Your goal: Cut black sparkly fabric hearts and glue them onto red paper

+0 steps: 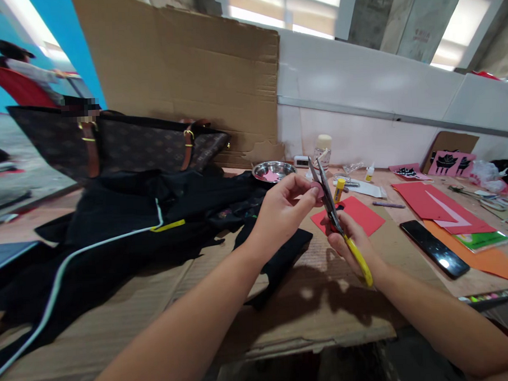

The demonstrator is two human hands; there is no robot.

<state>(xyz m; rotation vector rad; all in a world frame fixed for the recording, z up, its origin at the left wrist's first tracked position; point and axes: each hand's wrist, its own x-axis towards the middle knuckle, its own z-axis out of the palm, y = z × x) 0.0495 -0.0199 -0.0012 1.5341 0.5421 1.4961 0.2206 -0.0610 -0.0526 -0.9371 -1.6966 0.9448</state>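
The small pink piece [318, 189] is up in the air over the tabletop [410, 213], at the tips of the left hand [286, 205], lying between two and three o'clock from that hand's knuckles. The left thumb and index finger are closed in a tight pinch on its edge, so its free side faces three o'clock, right at the blades of the scissors [329, 207]. The right hand [352, 241] is curled around the scissors near the pivot; how its fingers sit in the loops cannot be told. The scissors' long axis runs from eleven o'clock at the tips to five o'clock at the yellow handle, crossing the line of the left fingers, and the blades stand a little apart in a narrow V. Whether the pink piece sits between them or only against the nearer one cannot be made out. The left hand is the nearer to the metal bowl [259, 170], at eleven o'clock from it; the red sheet [368, 214] lies at one o'clock from the right hand, with the glue stick [339, 191] toward twelve.
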